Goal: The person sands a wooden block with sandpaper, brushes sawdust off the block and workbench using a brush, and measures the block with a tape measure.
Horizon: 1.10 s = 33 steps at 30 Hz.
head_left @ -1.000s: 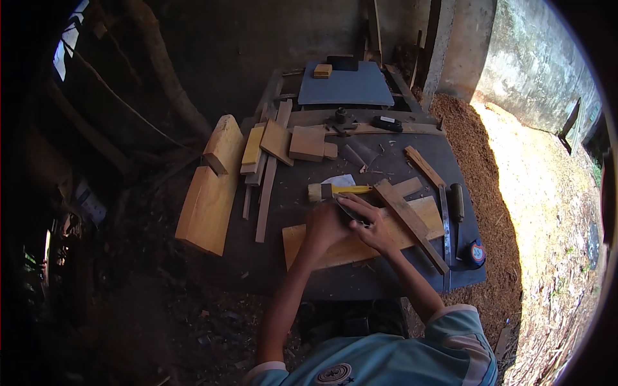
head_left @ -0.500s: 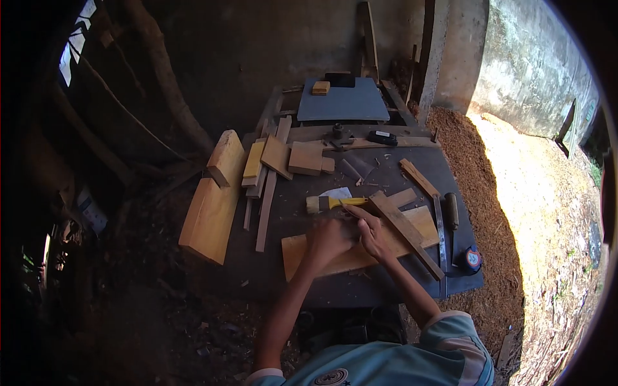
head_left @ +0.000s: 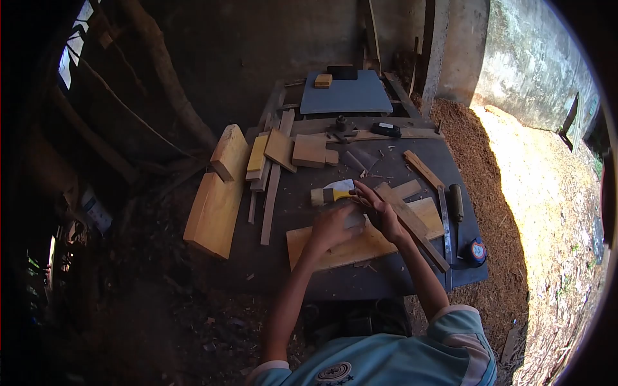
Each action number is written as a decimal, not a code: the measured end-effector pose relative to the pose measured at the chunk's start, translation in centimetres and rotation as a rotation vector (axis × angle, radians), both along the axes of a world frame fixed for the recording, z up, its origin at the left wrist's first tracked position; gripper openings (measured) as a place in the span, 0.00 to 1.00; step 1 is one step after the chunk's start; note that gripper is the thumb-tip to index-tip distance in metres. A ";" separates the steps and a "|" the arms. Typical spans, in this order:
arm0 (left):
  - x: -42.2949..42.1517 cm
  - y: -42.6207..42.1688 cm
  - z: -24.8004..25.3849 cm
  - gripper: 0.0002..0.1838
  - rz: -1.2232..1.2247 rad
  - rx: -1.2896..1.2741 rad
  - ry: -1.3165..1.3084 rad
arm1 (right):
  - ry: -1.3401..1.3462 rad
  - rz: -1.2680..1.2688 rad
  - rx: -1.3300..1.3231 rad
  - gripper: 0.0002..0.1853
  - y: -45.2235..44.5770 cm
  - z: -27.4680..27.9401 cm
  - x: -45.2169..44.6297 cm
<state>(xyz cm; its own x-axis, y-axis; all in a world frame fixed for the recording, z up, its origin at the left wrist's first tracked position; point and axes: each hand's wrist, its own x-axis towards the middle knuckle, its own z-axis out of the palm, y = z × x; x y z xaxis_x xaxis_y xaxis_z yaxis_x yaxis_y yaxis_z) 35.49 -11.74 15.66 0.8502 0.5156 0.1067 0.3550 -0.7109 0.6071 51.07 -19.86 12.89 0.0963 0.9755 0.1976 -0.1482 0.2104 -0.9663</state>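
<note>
Raised since the earlier frame, the right hand [head_left: 384, 217] was held farther over the brush [head_left: 329, 195], so that much of the yellow handle seen half a second before was hidden. Both hands were held above the dark desk [head_left: 412, 281]. On it the pale board [head_left: 365, 244] was laid beneath them, its long axis set from left to right, with the right end turned slightly farther away. Across the board's right part a brown strip [head_left: 414, 226] was rested, slanted from far left to near right, with the right hand held nearer to it. Just beyond the hands the brush was placed crosswise, its bristles pointed left and its handle directed right, behind the right hand's fingers; whether it was touched could not be told. Those fingers were extended close together, pointed forward and left; the left hand [head_left: 333, 228] was loosely bent and blurred. Between the hands a grey shape [head_left: 355, 220] was glimpsed, but whether it was gripped could not be told.
</note>
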 end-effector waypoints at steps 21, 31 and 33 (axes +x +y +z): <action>0.3 -0.6 1.0 0.27 0.063 -0.013 -0.050 | 0.012 -0.280 -0.316 0.30 0.3 1.7 -2.2; 0.4 0.7 -2.3 0.39 0.128 -0.212 -0.323 | -0.313 -0.172 -0.268 0.36 1.1 1.1 -2.7; 0.5 0.7 -2.2 0.38 0.090 -0.221 -0.376 | -0.317 -0.186 -0.237 0.36 1.2 0.7 -2.4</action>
